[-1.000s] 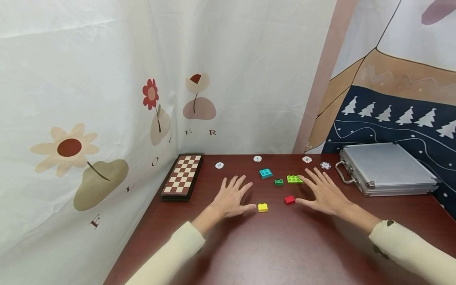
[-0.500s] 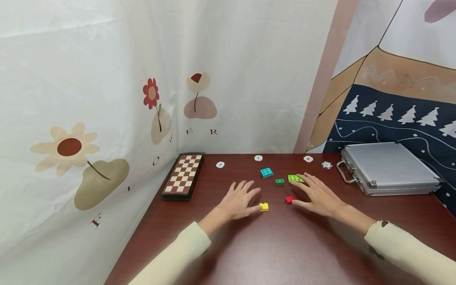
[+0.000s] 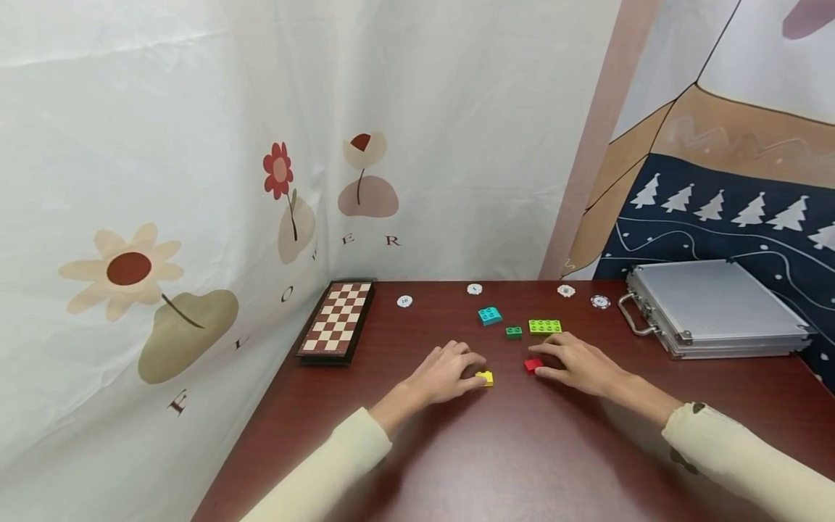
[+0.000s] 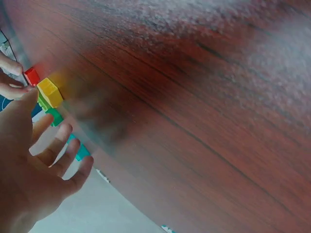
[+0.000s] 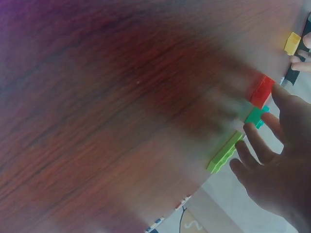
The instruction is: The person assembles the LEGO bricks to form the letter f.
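My left hand (image 3: 445, 373) is beside a small yellow brick (image 3: 486, 378); its thumb reaches the brick's near side and the fingers bend loosely beyond it. In the left wrist view those fingers (image 4: 57, 141) are spread, not closed on the yellow brick (image 4: 50, 93). Next to a red brick (image 3: 531, 365) is my right hand (image 3: 580, 364), its thumb tip at the brick. The right wrist view shows the red brick (image 5: 262, 91) by the thumb, with the other fingers (image 5: 260, 143) apart from it. Whether either thumb touches its brick, I cannot tell.
Farther back lie a blue brick (image 3: 489, 315), a dark green brick (image 3: 514, 332) and a lime brick (image 3: 544, 327). Several poker chips (image 3: 475, 288) line the back edge. A chessboard (image 3: 336, 319) sits left, a silver case (image 3: 717, 308) right.
Both hands have come inward and lower, the left toward the yellow brick, the right toward the red one. Their fingers have gone from widely spread to more bent. The bricks stay put.
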Demonstrator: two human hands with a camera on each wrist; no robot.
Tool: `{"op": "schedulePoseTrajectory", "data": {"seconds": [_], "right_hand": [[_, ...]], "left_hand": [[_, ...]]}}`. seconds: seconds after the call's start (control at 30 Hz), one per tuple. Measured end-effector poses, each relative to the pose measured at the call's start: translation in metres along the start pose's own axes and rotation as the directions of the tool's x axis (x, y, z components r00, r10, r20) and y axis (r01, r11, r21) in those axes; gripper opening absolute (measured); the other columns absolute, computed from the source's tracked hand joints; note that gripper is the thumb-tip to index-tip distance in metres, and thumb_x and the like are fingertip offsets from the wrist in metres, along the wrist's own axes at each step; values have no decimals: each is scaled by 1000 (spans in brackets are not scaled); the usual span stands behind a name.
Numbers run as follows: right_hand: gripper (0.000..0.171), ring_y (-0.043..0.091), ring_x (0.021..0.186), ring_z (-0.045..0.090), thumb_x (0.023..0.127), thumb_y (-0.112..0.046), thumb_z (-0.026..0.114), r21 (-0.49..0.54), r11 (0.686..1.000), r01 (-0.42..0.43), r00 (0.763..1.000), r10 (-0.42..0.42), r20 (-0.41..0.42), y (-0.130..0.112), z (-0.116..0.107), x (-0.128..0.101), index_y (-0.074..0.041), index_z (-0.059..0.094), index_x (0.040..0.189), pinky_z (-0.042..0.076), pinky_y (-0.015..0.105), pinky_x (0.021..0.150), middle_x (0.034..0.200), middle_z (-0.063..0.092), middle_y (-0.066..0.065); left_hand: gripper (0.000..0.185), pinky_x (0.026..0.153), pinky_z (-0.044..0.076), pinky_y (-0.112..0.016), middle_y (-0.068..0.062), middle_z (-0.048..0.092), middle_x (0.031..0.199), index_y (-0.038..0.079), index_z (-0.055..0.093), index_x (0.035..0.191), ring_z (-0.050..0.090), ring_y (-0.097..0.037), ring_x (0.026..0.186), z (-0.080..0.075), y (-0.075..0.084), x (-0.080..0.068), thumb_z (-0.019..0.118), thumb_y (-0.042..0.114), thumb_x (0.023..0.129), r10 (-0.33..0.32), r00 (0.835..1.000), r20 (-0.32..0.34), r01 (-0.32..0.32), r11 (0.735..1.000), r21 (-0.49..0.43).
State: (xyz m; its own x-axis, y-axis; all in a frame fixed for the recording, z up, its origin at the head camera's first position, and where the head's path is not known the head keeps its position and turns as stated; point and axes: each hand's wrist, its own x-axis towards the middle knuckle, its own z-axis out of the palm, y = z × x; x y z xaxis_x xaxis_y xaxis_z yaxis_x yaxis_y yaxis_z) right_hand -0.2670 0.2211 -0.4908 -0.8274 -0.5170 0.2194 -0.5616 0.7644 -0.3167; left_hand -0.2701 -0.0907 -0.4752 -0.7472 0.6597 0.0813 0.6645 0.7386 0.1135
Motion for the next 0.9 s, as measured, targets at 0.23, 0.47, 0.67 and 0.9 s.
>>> {"op": "schedulePoseTrajectory", "data": {"seconds": [0.23,0.47,0.67,0.9], "right_hand": [[36,17,98,61,93,-30,80,57,998,-4,999,2,32,0,0,2,-12,76,124,56,37,81,108,68,1],[29,14,93,62,93,-26,80,71,997,32,999,-32,2,0,2,5,-12,79,118,56,34,78,103,70,-2],[26,13,89,61,92,-23,82,78,997,18,1000,-18,10,0,2,8,-14,79,116,55,31,76,101,69,-5],[26,14,91,61,92,-24,81,80,997,11,1000,-13,27,2,3,7,-15,79,116,56,32,79,102,69,-4]], "left_hand": [[34,85,48,-29,8,69,109,22,77,125,57,-11,102,2,2,2,72,43,98,-8,1000,26,12,988,-154],[32,79,47,-20,9,71,104,16,78,122,59,-8,94,7,2,5,76,35,96,-8,999,32,16,967,-253],[33,77,48,-18,5,69,101,13,78,122,61,-8,92,8,2,7,81,29,93,-36,999,23,42,935,-353],[31,73,47,-17,4,62,92,11,79,117,56,-7,84,11,2,11,85,22,89,-49,999,-7,42,905,-423]]}}
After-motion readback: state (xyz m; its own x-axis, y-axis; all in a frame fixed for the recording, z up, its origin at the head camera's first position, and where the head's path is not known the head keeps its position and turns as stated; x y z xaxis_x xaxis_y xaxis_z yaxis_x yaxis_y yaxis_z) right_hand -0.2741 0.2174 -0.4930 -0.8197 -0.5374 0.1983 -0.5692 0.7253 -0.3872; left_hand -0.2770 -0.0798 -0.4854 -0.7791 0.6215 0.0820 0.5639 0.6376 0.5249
